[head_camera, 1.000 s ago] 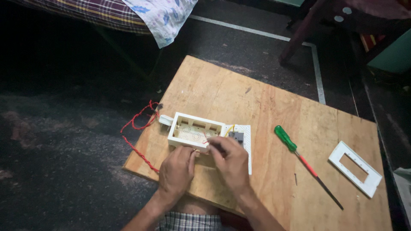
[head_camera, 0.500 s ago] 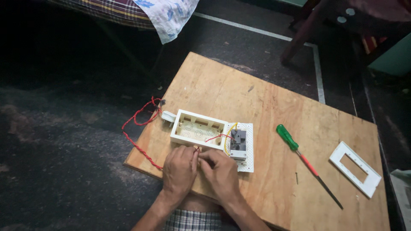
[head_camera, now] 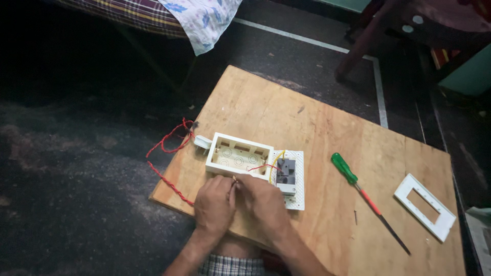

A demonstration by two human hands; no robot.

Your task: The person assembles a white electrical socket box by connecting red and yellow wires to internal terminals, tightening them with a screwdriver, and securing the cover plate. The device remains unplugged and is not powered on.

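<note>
A white open electrical box (head_camera: 238,155) lies on a wooden board (head_camera: 327,128). A white plate with a grey switch module (head_camera: 287,173) rests against the box's right side, joined to it by thin red and yellow wires. My left hand (head_camera: 214,204) and my right hand (head_camera: 263,202) meet just in front of the box, fingertips pinched together on a thin wire end (head_camera: 235,179). A twisted red cable (head_camera: 169,153) runs off the board's left edge from a small white plug at the box's left.
A green-handled screwdriver (head_camera: 365,197) lies right of the box. A white cover frame (head_camera: 424,206) sits near the board's right edge. Dark floor surrounds the board; a bed with cloth hangs at the top, furniture legs at the top right.
Both hands drew back from over the box to its front edge. The switch plate, earlier partly covered by my right hand, now lies in full view beside the box.
</note>
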